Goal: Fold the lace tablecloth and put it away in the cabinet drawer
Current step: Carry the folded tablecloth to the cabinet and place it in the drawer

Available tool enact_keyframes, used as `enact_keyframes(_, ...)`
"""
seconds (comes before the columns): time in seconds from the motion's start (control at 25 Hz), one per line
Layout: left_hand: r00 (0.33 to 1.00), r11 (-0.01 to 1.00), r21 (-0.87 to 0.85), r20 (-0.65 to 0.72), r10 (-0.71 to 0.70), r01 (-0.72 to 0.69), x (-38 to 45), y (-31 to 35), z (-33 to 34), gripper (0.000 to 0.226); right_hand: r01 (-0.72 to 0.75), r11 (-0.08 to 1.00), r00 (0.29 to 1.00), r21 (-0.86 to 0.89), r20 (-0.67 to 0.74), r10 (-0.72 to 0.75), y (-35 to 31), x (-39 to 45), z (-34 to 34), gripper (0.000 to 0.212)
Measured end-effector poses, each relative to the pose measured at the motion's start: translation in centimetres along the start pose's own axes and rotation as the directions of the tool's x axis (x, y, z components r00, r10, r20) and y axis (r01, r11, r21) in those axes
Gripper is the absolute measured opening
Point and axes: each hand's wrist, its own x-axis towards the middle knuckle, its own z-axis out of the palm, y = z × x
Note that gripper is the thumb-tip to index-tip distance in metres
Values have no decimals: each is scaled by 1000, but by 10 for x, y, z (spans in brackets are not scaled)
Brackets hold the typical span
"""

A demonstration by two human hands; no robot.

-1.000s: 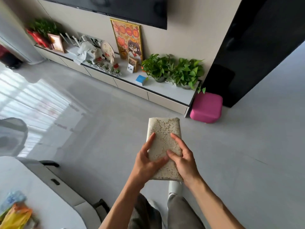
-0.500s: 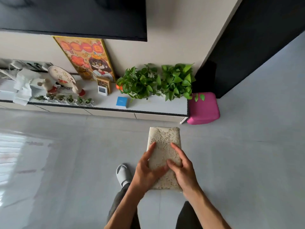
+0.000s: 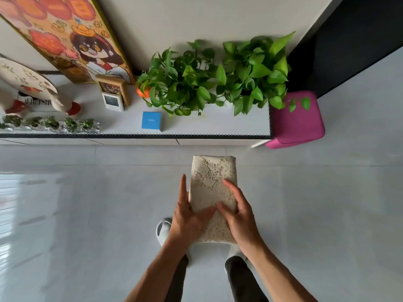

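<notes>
Leafy plants point(image 3: 218, 75), blue box point(image 3: 151, 120), magenta stool point(image 3: 296, 123)

The hands point(image 3: 216, 216) hide the folded tablecloth's point(image 3: 212, 173) near end; the painting point(image 3: 65, 38) runs off-frame.

One head-worn view looks steeply down and forward at the low cabinet point(image 3: 196, 127), which stands close ahead across the upper frame, the wall behind it, bare floor point(image 3: 87, 214) on the near side.
</notes>
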Motion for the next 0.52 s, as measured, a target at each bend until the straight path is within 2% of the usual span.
enact_keyframes(0.04,996,993,-84,-19,-88,86,24,-24,1,102,-7,1000,1000,-12,10,7,25,21,1,55)
enact_keyframes(0.12,960,932,-240,4,-281,274,78,-71,7,73,-36,999,999,-22,9,37,78,63,-4,56)
enact_keyframes(0.16,935,897,-269,51,-350,351,108,-95,12,56,-56,998,998,-14,5,56,108,86,-9,58)
enact_keyframes(0.24,901,864,-254,143,-410,434,165,-141,24,41,-98,995,995,-4,19,98,171,134,-20,62)
enact_keyframes(0.36,911,895,-188,173,-375,404,237,-203,43,33,-91,996,996,-3,23,91,248,195,-32,76)
enact_keyframes(0.44,932,927,-126,136,-336,352,275,-224,47,35,-72,997,997,-3,27,72,284,233,-36,87)
enact_keyframes(0.52,943,946,-35,101,-317,322,310,-247,45,40,-130,991,991,36,10,130,316,270,-38,90)
